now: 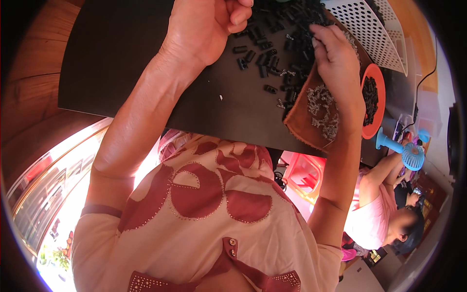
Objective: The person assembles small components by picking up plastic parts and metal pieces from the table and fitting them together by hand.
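My left hand is at the upper edge of the view, palm up with its fingers curled in; the top edge cuts part of it off, and whatever it may hold is hidden. Off to the right, my right hand reaches over the pile of small black plastic parts, thumb and fingers closed together at its edge. What sits between those fingertips is too small to make out. Under the right wrist lies a brown cloth bearing many small metal springs. A few springs are mixed among the black parts.
An orange bowl of small dark pieces stands right of the cloth. Behind it is a white perforated basket. The dark table ends close to my body. At right are a blue fan and another person in pink.
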### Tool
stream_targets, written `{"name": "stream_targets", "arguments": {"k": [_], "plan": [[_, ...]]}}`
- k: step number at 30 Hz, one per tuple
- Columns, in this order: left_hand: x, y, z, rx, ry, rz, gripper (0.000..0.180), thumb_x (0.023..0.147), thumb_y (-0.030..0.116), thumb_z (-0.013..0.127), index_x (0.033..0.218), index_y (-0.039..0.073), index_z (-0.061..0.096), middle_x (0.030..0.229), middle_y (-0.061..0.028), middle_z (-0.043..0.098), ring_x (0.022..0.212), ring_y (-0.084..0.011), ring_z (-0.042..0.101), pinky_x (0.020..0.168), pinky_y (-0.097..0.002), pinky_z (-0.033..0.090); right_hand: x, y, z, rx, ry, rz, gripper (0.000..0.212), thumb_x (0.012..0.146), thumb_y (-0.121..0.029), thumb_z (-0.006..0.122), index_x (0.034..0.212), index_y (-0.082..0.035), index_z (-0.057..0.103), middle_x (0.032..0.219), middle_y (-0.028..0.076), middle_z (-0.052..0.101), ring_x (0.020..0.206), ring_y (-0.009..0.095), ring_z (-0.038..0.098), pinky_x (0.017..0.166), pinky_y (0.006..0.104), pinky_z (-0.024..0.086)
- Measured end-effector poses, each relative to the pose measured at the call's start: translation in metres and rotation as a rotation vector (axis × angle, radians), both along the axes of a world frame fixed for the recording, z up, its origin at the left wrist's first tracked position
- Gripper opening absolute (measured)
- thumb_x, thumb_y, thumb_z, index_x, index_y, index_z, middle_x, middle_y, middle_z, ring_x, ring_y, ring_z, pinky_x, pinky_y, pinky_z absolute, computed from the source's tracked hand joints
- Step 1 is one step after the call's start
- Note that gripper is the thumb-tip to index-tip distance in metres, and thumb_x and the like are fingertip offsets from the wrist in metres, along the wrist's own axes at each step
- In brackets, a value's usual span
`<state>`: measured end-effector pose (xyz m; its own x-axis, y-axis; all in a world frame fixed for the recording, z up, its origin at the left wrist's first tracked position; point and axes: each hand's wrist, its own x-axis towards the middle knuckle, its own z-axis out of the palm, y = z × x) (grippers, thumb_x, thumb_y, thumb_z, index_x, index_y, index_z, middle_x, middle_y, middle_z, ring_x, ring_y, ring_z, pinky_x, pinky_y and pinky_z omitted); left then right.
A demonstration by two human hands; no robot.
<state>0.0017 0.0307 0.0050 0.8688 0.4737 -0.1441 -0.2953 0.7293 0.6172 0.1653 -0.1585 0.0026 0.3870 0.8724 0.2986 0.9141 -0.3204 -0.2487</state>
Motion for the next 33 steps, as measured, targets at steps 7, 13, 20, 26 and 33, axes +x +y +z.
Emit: {"name": "stream_targets", "arguments": {"k": [7,13,20,26,33], "plan": [[-0.002,0.002,-0.002,-0.010,0.008,0.017,0.029,0.097,0.031,0.046,0.080,0.008,0.050,0.071,-0.0063,0.055,0.051,-0.0151,0.044,0.048,-0.0265,0.033,-0.013,0.002,0.008,0.091,0.252,0.064,0.017,0.086,-0.004,0.058,0.102,-0.003,0.063,0.088,0.010,0.060,0.076,0.029,0.061,0.069,0.0341,0.048],[-0.002,0.001,-0.003,-0.036,-0.005,0.000,0.029,0.097,0.031,0.046,0.080,0.008,0.051,0.072,-0.0068,0.055,0.051,-0.0155,0.044,0.048,-0.0264,0.033,-0.019,-0.008,0.012,0.093,0.254,0.000,0.011,0.087,-0.004,0.059,0.097,-0.002,0.062,0.084,0.011,0.059,0.073,0.027,0.060,0.066,0.0322,0.046],[-0.002,-0.001,0.000,-0.027,0.004,-0.012,0.028,0.097,0.029,0.046,0.080,0.007,0.052,0.071,-0.0071,0.056,0.050,-0.0157,0.044,0.047,-0.0265,0.032,-0.035,-0.004,0.013,0.014,0.291,0.024,0.009,0.084,-0.007,0.062,0.092,-0.004,0.063,0.081,0.011,0.058,0.074,0.030,0.060,0.066,0.0352,0.048],[-0.002,-0.004,0.000,-0.008,0.034,-0.057,0.029,0.097,0.029,0.047,0.079,0.006,0.052,0.070,-0.0071,0.056,0.050,-0.0154,0.044,0.047,-0.0260,0.032,-0.043,0.006,0.013,-0.133,0.107,-0.089,0.012,0.084,-0.016,0.061,0.084,-0.004,0.061,0.086,0.012,0.061,0.079,0.035,0.061,0.067,0.0439,0.048],[-0.004,-0.010,0.004,-0.003,0.085,-0.091,0.028,0.096,0.027,0.048,0.079,0.006,0.053,0.070,-0.0067,0.056,0.050,-0.0147,0.045,0.046,-0.0259,0.032,-0.047,0.017,0.016,-0.220,0.053,-0.104,0.012,0.083,-0.015,0.058,0.084,-0.003,0.060,0.087,0.012,0.062,0.080,0.037,0.061,0.068,0.0461,0.047]]}}
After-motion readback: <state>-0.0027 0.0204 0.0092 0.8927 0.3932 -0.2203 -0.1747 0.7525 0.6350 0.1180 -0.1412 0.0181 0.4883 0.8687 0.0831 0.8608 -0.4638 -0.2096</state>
